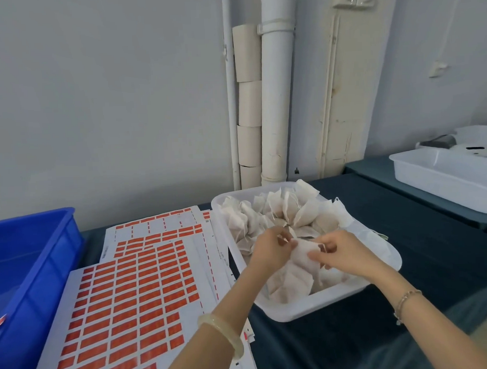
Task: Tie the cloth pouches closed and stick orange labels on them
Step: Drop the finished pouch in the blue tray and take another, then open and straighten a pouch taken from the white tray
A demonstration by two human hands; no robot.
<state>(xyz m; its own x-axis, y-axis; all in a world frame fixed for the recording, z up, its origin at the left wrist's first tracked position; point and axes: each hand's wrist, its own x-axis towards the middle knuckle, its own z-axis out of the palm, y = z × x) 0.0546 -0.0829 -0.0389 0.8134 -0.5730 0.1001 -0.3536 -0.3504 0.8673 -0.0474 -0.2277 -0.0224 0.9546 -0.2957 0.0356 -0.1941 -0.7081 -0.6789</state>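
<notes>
Where the orange label sheets (130,298) lie nearest, on my left, I see both hands just beyond, over the white tray (296,312). The left hand (269,249) pinches the neck of a cloth pouch (302,252); the right hand (347,254) curls round its body. The pouch lies crosswise, neck leftward. Other pouches (279,208) crowd behind.

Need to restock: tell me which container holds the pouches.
The white tray beside the label sheets; the blue bin and far-right white tray show none.

Open tablecloth (432,260) right of pouch tray (296,312); label sheets (130,298) crowd tray's left edge; blue crate (46,260) blocks far left.
</notes>
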